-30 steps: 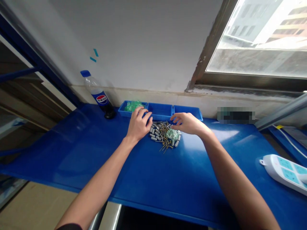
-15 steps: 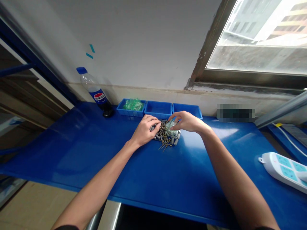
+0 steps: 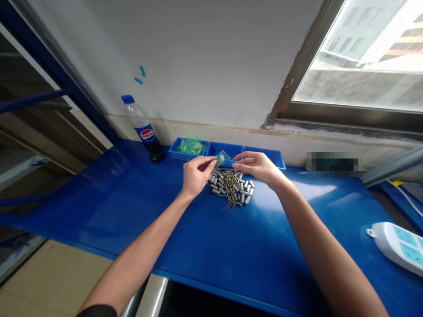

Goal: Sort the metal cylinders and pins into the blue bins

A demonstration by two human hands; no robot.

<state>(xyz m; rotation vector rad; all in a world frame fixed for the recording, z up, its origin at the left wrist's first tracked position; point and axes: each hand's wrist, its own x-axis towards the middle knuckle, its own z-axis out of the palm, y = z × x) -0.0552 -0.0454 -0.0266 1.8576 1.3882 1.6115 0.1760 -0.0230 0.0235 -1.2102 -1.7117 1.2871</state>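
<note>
A small clear plastic bag (image 3: 223,156) with something pale inside is held up above a pile of metal parts. My left hand (image 3: 195,175) pinches the bag's left side between thumb and fingers. At the bag's right edge is my right hand (image 3: 259,168), thumb and fingers bent around that edge; the exact contact is hard to see. Below both hands lie grey metal cylinders (image 3: 247,193) and brass-coloured screws (image 3: 233,187), heaped together on the blue table (image 3: 211,246).
Three blue trays stand along the wall; the left tray (image 3: 176,155) holds green plastic bags (image 3: 191,146). A cola bottle (image 3: 147,132) stands at the back left. A white power strip (image 3: 385,237) lies on the right, and a blurred dark object (image 3: 333,164) is at the back right.
The plastic bag has been lifted off the pile and moved left, with my left hand now pinching it. Both hands are raised slightly, and the pile is more exposed. The view has shifted.
</note>
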